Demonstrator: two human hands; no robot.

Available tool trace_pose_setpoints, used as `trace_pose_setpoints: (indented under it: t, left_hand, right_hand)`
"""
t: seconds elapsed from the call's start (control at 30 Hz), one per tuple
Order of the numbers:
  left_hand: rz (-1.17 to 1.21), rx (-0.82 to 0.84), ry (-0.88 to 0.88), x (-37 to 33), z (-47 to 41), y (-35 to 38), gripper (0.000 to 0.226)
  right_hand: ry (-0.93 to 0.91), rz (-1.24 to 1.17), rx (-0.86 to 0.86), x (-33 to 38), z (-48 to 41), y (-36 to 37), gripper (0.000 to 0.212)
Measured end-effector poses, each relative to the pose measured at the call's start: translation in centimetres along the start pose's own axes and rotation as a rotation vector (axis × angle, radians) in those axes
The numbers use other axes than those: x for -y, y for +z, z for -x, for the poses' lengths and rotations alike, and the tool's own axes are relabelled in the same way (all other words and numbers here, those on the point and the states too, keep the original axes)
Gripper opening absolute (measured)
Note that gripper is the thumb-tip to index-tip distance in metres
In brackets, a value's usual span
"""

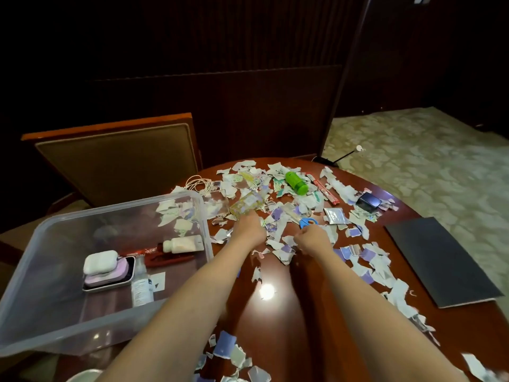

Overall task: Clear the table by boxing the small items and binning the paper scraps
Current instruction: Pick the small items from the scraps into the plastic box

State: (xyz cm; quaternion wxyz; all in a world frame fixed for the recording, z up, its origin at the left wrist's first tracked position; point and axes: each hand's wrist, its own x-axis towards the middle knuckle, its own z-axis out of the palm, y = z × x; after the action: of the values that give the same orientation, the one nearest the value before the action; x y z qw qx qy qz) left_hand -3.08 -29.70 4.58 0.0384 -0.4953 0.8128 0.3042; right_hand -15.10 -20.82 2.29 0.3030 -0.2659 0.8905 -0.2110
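Torn paper scraps (278, 235) cover the middle and right of the round wooden table (278, 321). My left hand (249, 226) reaches into them, its fingertips at a clear patterned box (248, 204); the fingers are hidden. My right hand (312, 237) has its fingers curled at the handle of the blue scissors (308, 222). Further back lie a green bottle (296, 183), a red strip (326, 191), a dark small case (368, 203), a silver sachet (334, 215) and a coiled white cord (199, 184). The clear plastic bin (205, 216) on the left holds an earbud case, a tin, two bottles and a few scraps.
A black flat mat (440, 260) lies on the table's right side. A padded chair (118, 158) stands behind the bin. More scraps (228, 351) lie near the table's front edge. A white rim (82, 376) shows at the bottom left. Patterned carpet is at the right.
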Motion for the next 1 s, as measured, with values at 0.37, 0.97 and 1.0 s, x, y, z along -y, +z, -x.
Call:
trace_pose_setpoints:
  t: [0.37,0.97,1.0]
  left_hand:
    - [-0.068,-0.090,-0.055,-1.6,-7.1,0.9,0.060]
    - [-0.252,-0.035,-0.176,-1.0,-10.3,0.7,0.061]
    - [-0.233,-0.028,-0.160,-1.3,-9.8,0.4,0.061]
  right_hand:
    - [-0.084,0.018,-0.032,0.3,-5.8,1.9,0.022]
    - [-0.094,-0.153,-0.196,-0.8,-7.7,1.3,0.027]
    - [-0.102,-0.172,-0.201,-0.3,-7.4,1.2,0.026]
